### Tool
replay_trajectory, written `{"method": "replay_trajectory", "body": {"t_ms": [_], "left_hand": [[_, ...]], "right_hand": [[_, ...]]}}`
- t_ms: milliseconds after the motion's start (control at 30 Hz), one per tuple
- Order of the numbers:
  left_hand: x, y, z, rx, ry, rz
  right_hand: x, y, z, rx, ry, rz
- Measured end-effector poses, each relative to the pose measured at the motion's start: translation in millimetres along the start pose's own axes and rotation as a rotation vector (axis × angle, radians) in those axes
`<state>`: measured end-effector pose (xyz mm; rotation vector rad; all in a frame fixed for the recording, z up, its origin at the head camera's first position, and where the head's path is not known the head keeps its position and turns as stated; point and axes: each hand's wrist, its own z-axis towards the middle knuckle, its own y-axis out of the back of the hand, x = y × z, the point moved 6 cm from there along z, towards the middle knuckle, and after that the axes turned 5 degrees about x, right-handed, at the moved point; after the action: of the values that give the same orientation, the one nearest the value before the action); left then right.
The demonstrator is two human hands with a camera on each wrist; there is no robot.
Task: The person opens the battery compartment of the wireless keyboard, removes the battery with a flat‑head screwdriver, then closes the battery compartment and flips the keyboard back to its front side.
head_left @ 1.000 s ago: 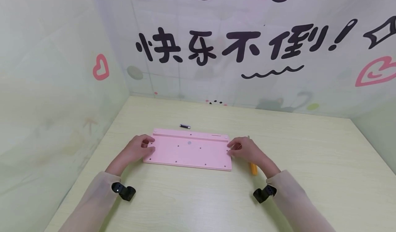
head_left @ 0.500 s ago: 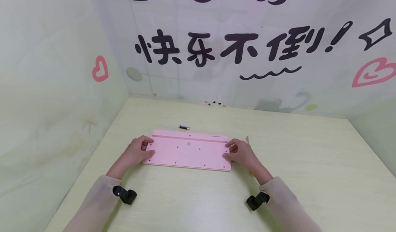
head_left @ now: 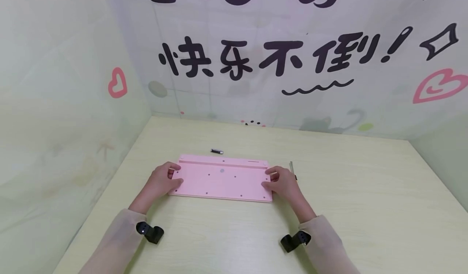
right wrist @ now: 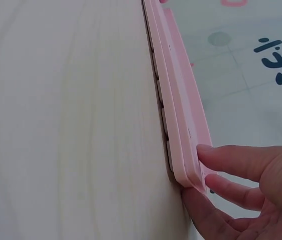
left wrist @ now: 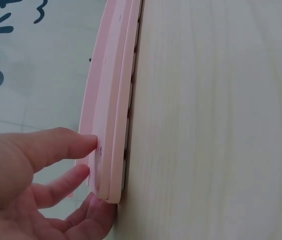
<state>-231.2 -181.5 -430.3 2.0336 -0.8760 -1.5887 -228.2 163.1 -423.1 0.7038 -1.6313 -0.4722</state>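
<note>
A pink keyboard (head_left: 222, 180) lies face down on the table, its screw-dotted underside up. In both wrist views its keys show along the edge, turned toward the tabletop. My left hand (head_left: 161, 180) grips its left end; in the left wrist view the thumb (left wrist: 83, 142) is on the underside and fingers are at the end edge. At the opposite end my right hand (head_left: 285, 182) holds the keyboard the same way, its thumb (right wrist: 216, 154) on the underside. Beyond the keyboard's far edge lies a small dark battery (head_left: 217, 151).
Just past my right hand, the metal shaft of what looks like a screwdriver (head_left: 291, 167) lies on the table (head_left: 358, 193); the hand and arm hide its handle. A printed cloth wall (head_left: 234, 99) rises behind the table, with another at the left.
My right hand has shifted slightly left and settled its thumb further onto the keyboard's end. Its forearm now covers the orange handle seen earlier. The left hand and keyboard hardly differ.
</note>
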Motion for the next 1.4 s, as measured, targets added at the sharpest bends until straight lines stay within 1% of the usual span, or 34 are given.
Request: {"method": "replay_trajectory", "body": {"t_ms": [433, 567, 700, 800, 1000, 1100, 1233, 1400], "left_hand": [[3.9, 0.3, -0.7, 0.024, 0.026, -0.043], [3.2, 1.0, -1.9, 0.025, 0.031, -0.048], [3.8, 1.8, -2.7, 0.026, 0.037, -0.08], [6.4, 1.6, -1.4, 0.026, 0.031, -0.106], [6.2, 2.6, -1.4, 0.022, -0.016, -0.141], [6.4, 3.2, -2.3, 0.022, -0.03, -0.159], [8.5, 3.8, -2.7, 0.03, -0.023, -0.187], [11.0, 5.2, -1.7, 0.038, -0.006, -0.225]], "right_hand": [[-4, -2, -0.8, -0.029, -0.067, 0.079], [-4, -3, -0.8, -0.032, -0.072, 0.098], [-6, -4, -0.8, -0.038, -0.075, 0.12], [-7, -5, -0.6, -0.042, -0.089, 0.144], [-9, -5, -0.9, -0.028, -0.112, 0.169], [-8, -5, -0.7, -0.019, -0.108, 0.176], [-8, -4, 0.5, -0.003, -0.108, 0.21], [-11, -3, 3.8, 0.015, -0.131, 0.253]]}}
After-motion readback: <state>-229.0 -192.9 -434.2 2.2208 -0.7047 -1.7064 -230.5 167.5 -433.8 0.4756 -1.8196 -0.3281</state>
